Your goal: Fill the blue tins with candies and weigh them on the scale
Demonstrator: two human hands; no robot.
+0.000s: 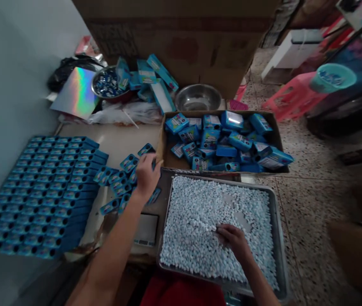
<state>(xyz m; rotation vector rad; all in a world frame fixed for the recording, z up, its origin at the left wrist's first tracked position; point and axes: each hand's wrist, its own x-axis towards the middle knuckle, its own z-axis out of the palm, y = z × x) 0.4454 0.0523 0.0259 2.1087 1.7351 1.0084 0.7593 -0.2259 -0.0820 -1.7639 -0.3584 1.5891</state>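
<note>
My left hand (146,175) is closed over the near left corner of an open cardboard box (159,146), above a loose pile of small flat blue packets (120,182). Something dark blue shows behind its fingers, but I cannot make out what they hold. My right hand (232,239) reaches over a metal tray (279,238) spread with small pale blue and white pellets (193,212). Its fingertips are pressed together at the pellets, and whatever lies between them is too small to name. Blue printed cartons (211,138) fill much of the cardboard box.
Stacked rows of blue packets (40,195) cover the left of the table. A small scale (146,229) lies beside the tray. Behind are a steel bowl (198,97), a bowl of wrapped pieces (107,83) and a large carton (183,46). A pink stool (291,95) stands right.
</note>
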